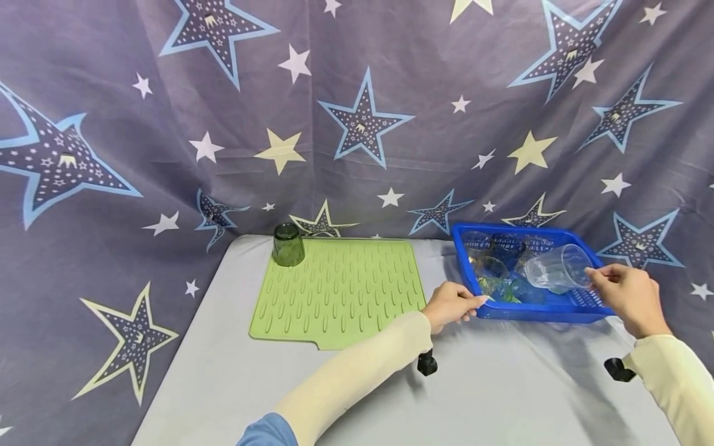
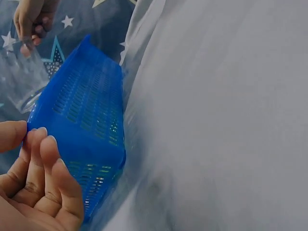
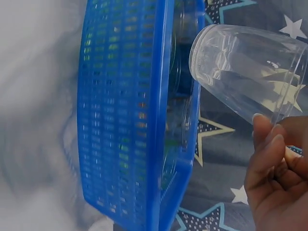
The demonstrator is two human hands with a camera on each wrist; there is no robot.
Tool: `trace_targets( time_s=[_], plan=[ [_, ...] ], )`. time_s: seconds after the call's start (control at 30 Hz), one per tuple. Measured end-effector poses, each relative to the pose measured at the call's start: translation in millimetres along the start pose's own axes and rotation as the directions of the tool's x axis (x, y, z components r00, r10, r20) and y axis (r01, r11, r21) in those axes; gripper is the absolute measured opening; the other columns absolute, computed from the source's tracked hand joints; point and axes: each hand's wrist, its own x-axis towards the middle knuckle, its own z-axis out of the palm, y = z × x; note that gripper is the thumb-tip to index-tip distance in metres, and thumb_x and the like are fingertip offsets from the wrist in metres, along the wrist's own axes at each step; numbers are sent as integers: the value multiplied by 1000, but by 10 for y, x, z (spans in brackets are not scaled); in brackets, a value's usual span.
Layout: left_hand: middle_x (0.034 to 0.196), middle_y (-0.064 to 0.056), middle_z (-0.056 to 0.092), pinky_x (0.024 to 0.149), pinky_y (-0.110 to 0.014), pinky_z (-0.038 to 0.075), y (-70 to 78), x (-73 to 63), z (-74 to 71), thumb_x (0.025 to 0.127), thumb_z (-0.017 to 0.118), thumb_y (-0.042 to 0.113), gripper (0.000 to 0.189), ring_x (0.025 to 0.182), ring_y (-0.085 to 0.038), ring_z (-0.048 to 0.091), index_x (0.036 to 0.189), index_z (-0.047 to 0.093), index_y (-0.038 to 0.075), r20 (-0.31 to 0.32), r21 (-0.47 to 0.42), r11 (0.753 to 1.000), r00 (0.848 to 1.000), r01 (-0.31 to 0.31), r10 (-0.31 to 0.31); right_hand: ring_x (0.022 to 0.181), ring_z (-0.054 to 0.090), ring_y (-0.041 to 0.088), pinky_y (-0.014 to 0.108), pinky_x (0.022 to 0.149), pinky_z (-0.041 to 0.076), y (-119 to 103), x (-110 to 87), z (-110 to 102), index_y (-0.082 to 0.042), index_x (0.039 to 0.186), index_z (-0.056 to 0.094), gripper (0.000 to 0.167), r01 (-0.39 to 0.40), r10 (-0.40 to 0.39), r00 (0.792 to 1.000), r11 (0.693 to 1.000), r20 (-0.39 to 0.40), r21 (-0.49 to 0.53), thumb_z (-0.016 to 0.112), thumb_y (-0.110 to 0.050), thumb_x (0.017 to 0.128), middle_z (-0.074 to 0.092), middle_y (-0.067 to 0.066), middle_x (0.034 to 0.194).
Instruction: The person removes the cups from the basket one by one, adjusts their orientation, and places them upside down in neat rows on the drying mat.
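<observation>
A clear drinking glass (image 1: 558, 267) is tilted on its side above the blue basket (image 1: 549, 314). My right hand (image 1: 629, 296) pinches it by the rim, and in the right wrist view the glass (image 3: 245, 67) points its base toward the basket. With thumb and fingertips, my left hand (image 1: 453, 305) grips the basket's near left corner; the left wrist view shows those fingers (image 2: 50, 178) at the basket edge. Several glasses lie inside the basket, partly hidden by its wall and the held glass.
A green ribbed drying mat (image 1: 343, 291) lies left of the basket. On its far left corner a dark green glass (image 1: 288, 246) stands upside down. Behind the white-covered table (image 1: 474, 390) hangs a star-patterned curtain (image 1: 357, 179).
</observation>
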Motion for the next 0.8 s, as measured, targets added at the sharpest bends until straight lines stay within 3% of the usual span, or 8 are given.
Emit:
trace_targets(
  time_s=[0.17, 0.27, 0.43, 0.57, 0.7, 0.8],
  plan=[
    [80, -12, 74, 67, -47, 56, -27, 17, -44, 96, 75, 31, 24, 67, -25, 67, 84, 75, 11, 19, -42, 998, 998, -54, 55, 58, 60, 10, 26, 50, 51, -112, -8, 66, 10, 107, 68, 47, -78, 68, 996, 984, 66, 158, 58, -36, 106, 69, -6, 70],
    [77, -7, 72, 70, -46, 58, -43, 44, -75, 97, 74, 36, 27, 61, -16, 62, 86, 76, 12, 40, -76, 993, 995, -87, 90, 59, 59, 9, 26, 52, 53, -172, -8, 109, 11, 111, 66, 48, -92, 66, 992, 964, 109, 249, 58, -36, 106, 68, -9, 71],
    [85, -10, 75, 59, -32, 55, -43, 94, -125, 98, 69, 48, 35, 63, -17, 63, 94, 80, 14, 108, -149, 980, 984, -128, 145, 62, 57, 13, 29, 54, 52, -275, -40, 184, 10, 112, 64, 49, -87, 31, 986, 937, 166, 340, 58, -39, 106, 66, -5, 74],
    [90, -7, 77, 56, -30, 54, -8, 115, -157, 97, 63, 59, 48, 65, -19, 65, 104, 79, 15, 167, -218, 969, 974, -115, 154, 66, 57, 15, 30, 56, 52, -355, -67, 233, 8, 111, 63, 49, -81, -2, 979, 913, 204, 400, 59, -41, 105, 66, -1, 78],
    [93, -5, 77, 59, -34, 57, 26, 123, -165, 95, 59, 67, 66, 66, -19, 68, 119, 74, 7, 225, -274, 958, 963, -86, 151, 68, 57, 16, 29, 58, 52, -415, -85, 285, 7, 110, 64, 47, -69, -39, 974, 887, 223, 456, 60, -39, 105, 66, 1, 81],
    [97, -8, 77, 59, -32, 58, 46, 117, -160, 94, 60, 68, 70, 69, -19, 70, 122, 71, 5, 264, -324, 945, 953, -54, 145, 67, 56, 16, 29, 57, 52, -448, -98, 337, 7, 109, 65, 44, -58, -61, 972, 873, 227, 484, 62, -37, 104, 67, 1, 80]
  ],
)
